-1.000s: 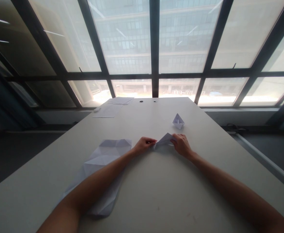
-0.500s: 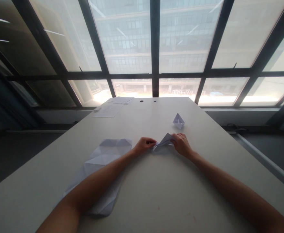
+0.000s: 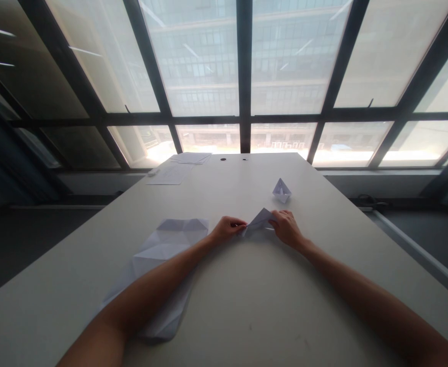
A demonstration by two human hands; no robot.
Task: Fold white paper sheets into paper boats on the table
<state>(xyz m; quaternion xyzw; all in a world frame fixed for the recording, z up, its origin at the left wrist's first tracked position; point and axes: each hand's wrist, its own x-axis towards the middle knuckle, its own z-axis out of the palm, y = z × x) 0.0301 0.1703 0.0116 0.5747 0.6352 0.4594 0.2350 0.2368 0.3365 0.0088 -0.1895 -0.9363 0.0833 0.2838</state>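
Observation:
A folded white paper (image 3: 260, 219) is stretched between my two hands just above the table, its peak pointing up. My left hand (image 3: 228, 228) pinches its left tip between thumb and fingers. The right end is gripped by my right hand (image 3: 286, 227), thumb in front and fingers behind. Beyond my right hand a small folded paper boat (image 3: 282, 190) stands on the white table (image 3: 246, 290). A large creased sheet (image 3: 166, 248) lies at the left, partly under my left forearm.
Flat paper sheets (image 3: 170, 174) lie at the far left of the table, with more paper (image 3: 193, 158) behind them. Two small round holes are near the far edge. Large windows with dark frames (image 3: 245, 76) rise beyond the table.
The folded paper between my hands has tilted and shifted slightly upward, and its lower part looks narrower. Both hands keep their hold in nearly the same place.

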